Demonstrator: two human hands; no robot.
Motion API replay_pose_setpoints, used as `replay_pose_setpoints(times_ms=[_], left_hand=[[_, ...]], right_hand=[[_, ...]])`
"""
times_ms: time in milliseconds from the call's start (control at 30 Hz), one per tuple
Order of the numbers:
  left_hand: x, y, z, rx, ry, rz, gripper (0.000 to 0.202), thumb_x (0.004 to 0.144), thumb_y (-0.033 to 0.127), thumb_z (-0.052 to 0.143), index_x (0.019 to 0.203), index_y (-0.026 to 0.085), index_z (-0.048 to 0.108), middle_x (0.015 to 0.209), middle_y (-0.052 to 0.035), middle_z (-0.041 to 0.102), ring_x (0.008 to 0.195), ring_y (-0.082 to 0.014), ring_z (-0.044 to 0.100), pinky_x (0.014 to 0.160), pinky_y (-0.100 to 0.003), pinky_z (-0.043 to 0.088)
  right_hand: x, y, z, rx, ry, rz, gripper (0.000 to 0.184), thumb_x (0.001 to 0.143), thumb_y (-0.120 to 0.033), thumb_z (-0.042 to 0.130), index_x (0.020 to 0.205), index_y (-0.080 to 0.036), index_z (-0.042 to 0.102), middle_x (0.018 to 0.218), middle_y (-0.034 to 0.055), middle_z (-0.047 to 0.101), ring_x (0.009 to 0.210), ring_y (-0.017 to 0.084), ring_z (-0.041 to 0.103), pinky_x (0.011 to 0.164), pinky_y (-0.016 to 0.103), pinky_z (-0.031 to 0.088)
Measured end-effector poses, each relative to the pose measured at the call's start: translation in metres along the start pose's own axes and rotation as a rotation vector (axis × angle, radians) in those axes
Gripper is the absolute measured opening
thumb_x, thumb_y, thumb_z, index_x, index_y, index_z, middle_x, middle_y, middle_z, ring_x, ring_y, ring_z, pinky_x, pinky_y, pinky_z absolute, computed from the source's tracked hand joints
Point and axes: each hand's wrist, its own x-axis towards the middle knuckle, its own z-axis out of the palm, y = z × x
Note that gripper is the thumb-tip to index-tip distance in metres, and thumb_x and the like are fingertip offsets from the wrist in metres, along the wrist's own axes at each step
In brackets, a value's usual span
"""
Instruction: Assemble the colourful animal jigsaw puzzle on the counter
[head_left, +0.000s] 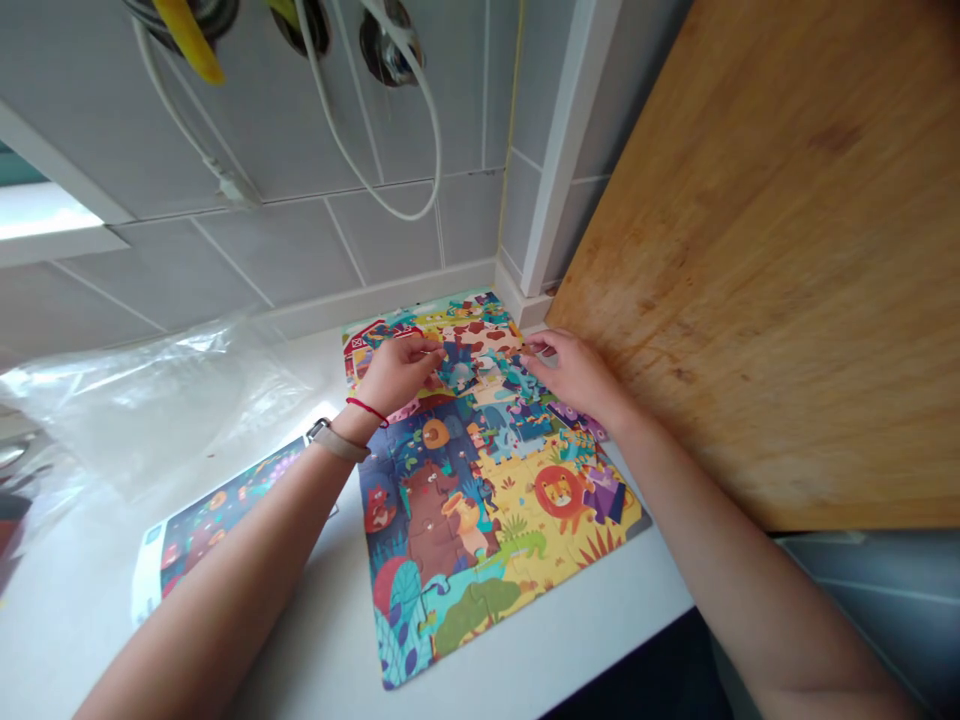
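Observation:
A colourful jigsaw puzzle [457,520] with a bear, a lion and a crocodile lies on the white counter. Loose puzzle pieces [525,415] are scattered over its upper half. My left hand [401,375] is above the upper left part, thumb and fingers pinched at a dark blue puzzle piece [456,368]. Opposite it, my right hand [574,375] reaches in at the upper right edge. Its thumb and index finger are drawn together near the brown-spotted pieces; what is between them is too small to make out. A purple piece [604,495] rests beside the lion.
A printed picture sheet [217,515] lies left, partly under my left forearm. Behind it is a crumpled clear plastic bag [165,410]. A wooden board [765,260] stands along the right side. White cables [435,150] hang on the tiled wall [285,240] at the back.

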Motion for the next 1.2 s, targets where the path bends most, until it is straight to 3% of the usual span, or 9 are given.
replay_pose_setpoints(times_ms=[133, 300, 367, 467, 567, 700, 867, 1000, 1200], left_hand=[[0.006, -0.004, -0.012, 0.021, 0.137, -0.054, 0.031, 0.084, 0.041, 0.065, 0.095, 0.015, 0.078, 0.07, -0.0026, 0.072, 0.061, -0.018, 0.069, 0.056, -0.025, 0.053], [0.007, -0.006, -0.014, 0.207, 0.104, 0.102, 0.03, 0.088, 0.034, 0.058, 0.093, 0.014, 0.079, 0.076, -0.0033, 0.074, 0.069, -0.0172, 0.067, 0.063, -0.024, 0.051], [0.005, -0.003, -0.013, 0.243, 0.029, 0.158, 0.03, 0.089, 0.032, 0.058, 0.096, 0.014, 0.08, 0.081, -0.004, 0.076, 0.075, -0.0174, 0.068, 0.066, -0.024, 0.051], [-0.003, 0.007, -0.011, 0.231, -0.195, 0.241, 0.03, 0.091, 0.032, 0.058, 0.1, 0.015, 0.081, 0.087, -0.0042, 0.078, 0.076, -0.0161, 0.067, 0.068, -0.024, 0.051], [-0.011, 0.018, -0.008, 0.208, -0.347, 0.31, 0.029, 0.091, 0.036, 0.063, 0.104, 0.016, 0.08, 0.084, -0.0035, 0.077, 0.068, -0.0133, 0.063, 0.063, -0.023, 0.046], [-0.018, 0.027, -0.002, 0.18, -0.354, 0.329, 0.029, 0.089, 0.04, 0.068, 0.102, 0.016, 0.078, 0.075, -0.0026, 0.073, 0.063, -0.0118, 0.059, 0.058, -0.022, 0.041], [-0.02, 0.031, 0.005, 0.184, -0.275, 0.321, 0.026, 0.089, 0.037, 0.067, 0.099, 0.015, 0.077, 0.072, -0.0028, 0.072, 0.062, -0.0124, 0.06, 0.058, -0.023, 0.039], [-0.021, 0.029, 0.005, 0.191, -0.363, 0.28, 0.028, 0.087, 0.037, 0.069, 0.102, 0.015, 0.076, 0.074, -0.0028, 0.074, 0.064, -0.0134, 0.063, 0.058, -0.022, 0.041], [-0.022, 0.031, 0.001, 0.306, -0.566, 0.255, 0.025, 0.086, 0.033, 0.067, 0.104, 0.019, 0.079, 0.079, 0.0002, 0.077, 0.071, -0.0142, 0.068, 0.061, -0.021, 0.044]], right_hand=[[-0.001, 0.003, 0.001, -0.032, -0.027, -0.006, 0.021, 0.094, -0.03, 0.068, 0.109, -0.019, 0.077, 0.107, 0.011, 0.075, 0.098, 0.027, 0.071, 0.091, 0.04, 0.055], [-0.002, 0.013, 0.011, -0.076, -0.101, -0.008, 0.028, 0.09, -0.037, 0.074, 0.114, -0.023, 0.077, 0.111, 0.0102, 0.075, 0.102, 0.03, 0.071, 0.096, 0.043, 0.055], [-0.002, 0.013, 0.014, -0.079, -0.129, -0.028, 0.03, 0.089, -0.037, 0.075, 0.116, -0.024, 0.077, 0.114, 0.0105, 0.074, 0.107, 0.032, 0.069, 0.1, 0.045, 0.053], [-0.003, 0.002, 0.014, -0.01, -0.08, -0.088, 0.025, 0.094, -0.036, 0.069, 0.114, -0.024, 0.078, 0.116, 0.011, 0.073, 0.114, 0.032, 0.067, 0.106, 0.046, 0.051], [-0.005, -0.013, 0.014, 0.156, -0.077, -0.104, 0.026, 0.098, -0.038, 0.063, 0.112, -0.023, 0.079, 0.114, 0.0093, 0.075, 0.108, 0.028, 0.069, 0.101, 0.044, 0.054], [-0.01, -0.024, 0.021, 0.342, -0.247, -0.03, 0.03, 0.093, -0.043, 0.069, 0.114, -0.023, 0.078, 0.111, 0.0068, 0.079, 0.091, 0.024, 0.072, 0.079, 0.036, 0.06], [-0.01, -0.019, 0.026, 0.461, -0.374, 0.026, 0.036, 0.087, -0.046, 0.074, 0.112, -0.02, 0.078, 0.081, 0.0024, 0.074, 0.064, 0.017, 0.063, 0.06, 0.03, 0.054], [-0.01, -0.018, 0.025, 0.512, -0.411, 0.043, 0.032, 0.085, -0.043, 0.075, 0.105, -0.019, 0.079, 0.076, -0.0001, 0.072, 0.063, 0.014, 0.062, 0.06, 0.027, 0.05], [-0.012, -0.023, 0.019, 0.628, -0.658, 0.098, 0.03, 0.076, -0.038, 0.083, 0.096, -0.017, 0.075, 0.073, -0.0009, 0.074, 0.06, 0.012, 0.064, 0.058, 0.024, 0.05]])
